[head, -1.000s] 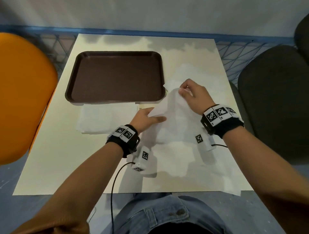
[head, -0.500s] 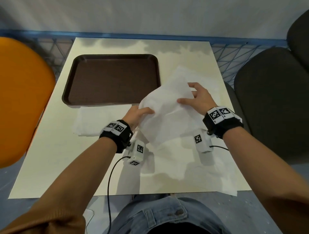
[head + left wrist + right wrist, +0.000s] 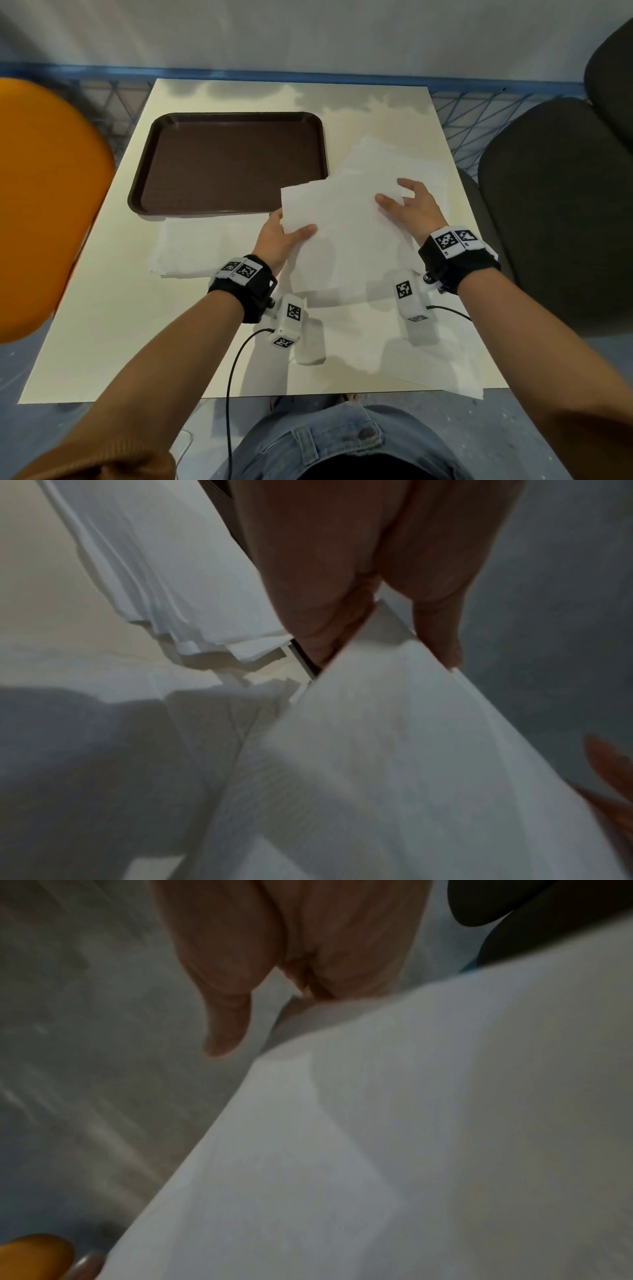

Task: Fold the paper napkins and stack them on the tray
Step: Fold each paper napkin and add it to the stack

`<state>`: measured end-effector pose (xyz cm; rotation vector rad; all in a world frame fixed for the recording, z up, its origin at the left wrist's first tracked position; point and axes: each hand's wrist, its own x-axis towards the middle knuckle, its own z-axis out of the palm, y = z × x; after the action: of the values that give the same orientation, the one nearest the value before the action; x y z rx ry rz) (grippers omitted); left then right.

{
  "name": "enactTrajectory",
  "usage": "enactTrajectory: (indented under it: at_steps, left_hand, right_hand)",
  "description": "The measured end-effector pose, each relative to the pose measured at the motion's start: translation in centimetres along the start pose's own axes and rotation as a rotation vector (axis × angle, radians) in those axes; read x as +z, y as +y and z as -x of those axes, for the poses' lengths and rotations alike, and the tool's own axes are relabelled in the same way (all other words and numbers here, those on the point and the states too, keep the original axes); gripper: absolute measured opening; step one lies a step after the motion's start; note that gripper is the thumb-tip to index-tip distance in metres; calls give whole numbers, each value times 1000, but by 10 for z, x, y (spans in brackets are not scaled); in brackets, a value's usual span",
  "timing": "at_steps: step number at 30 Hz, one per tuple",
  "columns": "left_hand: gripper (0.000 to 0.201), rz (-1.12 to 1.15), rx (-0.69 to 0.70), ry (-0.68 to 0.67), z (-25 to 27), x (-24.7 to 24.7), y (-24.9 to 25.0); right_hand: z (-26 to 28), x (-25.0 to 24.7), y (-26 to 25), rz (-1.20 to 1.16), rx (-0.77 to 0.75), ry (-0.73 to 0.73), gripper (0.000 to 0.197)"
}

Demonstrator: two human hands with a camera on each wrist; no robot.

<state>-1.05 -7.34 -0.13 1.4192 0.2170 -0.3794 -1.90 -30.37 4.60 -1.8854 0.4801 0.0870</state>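
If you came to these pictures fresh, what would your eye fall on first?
A white paper sheet, lifted over the table, with the left hand pinching its left edge and the right hand holding its right edge. Behind it to the left lies a dark brown tray; an orange chair fills the left margin.

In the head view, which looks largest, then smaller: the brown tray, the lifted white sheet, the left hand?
1. brown tray.
2. lifted white sheet, unsure: it is nearer the camera.
3. left hand, clearly smallest.
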Motion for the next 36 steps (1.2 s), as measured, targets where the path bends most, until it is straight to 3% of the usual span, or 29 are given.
enactTrajectory:
  at_steps: [3,6,9,13,15,21,26,30,36]
  left_hand:
    - [76,-49,6,61,-3,-1,-2]
    - [87,-98,48,72,-2,-4,-5]
    - [61,-100,130,-32,3,-2,-1]
    - [33,-304,193,-65,7,-3,4]
    - [29,-369,192,-27,4,-5,1]
    - [20,-509,217,36,3,-9,-1]
    - [9,-682,262,121,4,-9,2]
    - [11,-434,208,-29,13,-2,12]
    - [15,-838,136,-44,11,0,-22]
  right_hand:
    - [4,-6,7,5,37,-74,79]
    - [8,-11,11,19,-64,-98,81]
    - [10,-15,12,59,-186,-92,65]
    - [10,-18,15,227,-305,-17,35]
    - [10,-20,18,267,-330,-3,22]
    - [9,-22,25,391,-389,-14,22]
    - [14,-26,25,450,-495,106,7]
    - [12,-29,25,252,-304,55,18]
    - [20,-16,62,397,-69,-18,8]
